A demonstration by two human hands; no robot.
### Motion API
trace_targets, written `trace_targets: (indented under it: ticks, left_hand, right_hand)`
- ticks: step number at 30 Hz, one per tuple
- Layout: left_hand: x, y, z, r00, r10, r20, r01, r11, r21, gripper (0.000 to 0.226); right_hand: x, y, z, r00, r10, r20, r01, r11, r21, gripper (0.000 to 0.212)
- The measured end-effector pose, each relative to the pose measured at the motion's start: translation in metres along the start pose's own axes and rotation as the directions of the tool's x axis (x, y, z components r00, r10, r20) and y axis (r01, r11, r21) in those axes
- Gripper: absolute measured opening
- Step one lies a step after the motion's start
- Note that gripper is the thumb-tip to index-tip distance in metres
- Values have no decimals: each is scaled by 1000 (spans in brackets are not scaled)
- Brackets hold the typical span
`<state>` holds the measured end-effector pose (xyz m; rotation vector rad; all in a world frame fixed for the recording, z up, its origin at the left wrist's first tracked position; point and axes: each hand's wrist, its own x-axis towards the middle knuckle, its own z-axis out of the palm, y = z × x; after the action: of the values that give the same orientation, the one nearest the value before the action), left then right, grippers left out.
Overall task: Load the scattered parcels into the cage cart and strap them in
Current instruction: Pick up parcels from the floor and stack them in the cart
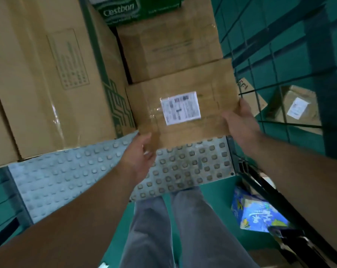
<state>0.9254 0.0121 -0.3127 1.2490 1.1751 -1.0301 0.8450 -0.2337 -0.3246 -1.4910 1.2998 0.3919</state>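
My left hand (142,151) gripped the near left corner of the labelled parcel (183,109), fingers curled at its edge, though blur hid the exact hold. My right hand (239,120) clasped the right edge, thumb on top. The parcel was at the front of the cage cart, over the studded floor (183,171), up against the brown box (169,49) behind and near the big carton (47,84). I judged my right knuckles could get pinched against the wire side (279,78), which stood close. The parcel could also jam askew in that narrow slot. A blue parcel (258,215) lay outside, not yet loaded.
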Motion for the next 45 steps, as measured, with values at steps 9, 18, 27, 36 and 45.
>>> trace_targets:
  ticks: [9, 18, 27, 36, 45]
  left_hand:
    - [21, 4, 25, 991, -127, 51, 137, 935, -327, 80]
    - [7, -6, -3, 998, -52, 27, 53, 998, -30, 66]
    - [-115, -12, -59, 997, 68, 43, -80, 747, 659, 32]
    - [-259, -61, -97, 914, 33, 405, -406, 101, 908, 11]
    - [-327, -150, -114, 820, -163, 549, -566, -375, 734, 18]
  right_hand:
    - [15, 7, 30, 943, 323, 86, -293, 922, -251, 39]
    - [0, 42, 19, 920, 155, 360, -34, 947, -320, 61]
    - [-159, 37, 14, 946, 132, 295, -76, 978, -192, 35]
    - [-405, 102, -36, 998, 54, 33, -53, 998, -29, 22]
    - [-593, 240, 1, 888, 342, -307, -127, 825, 551, 18]
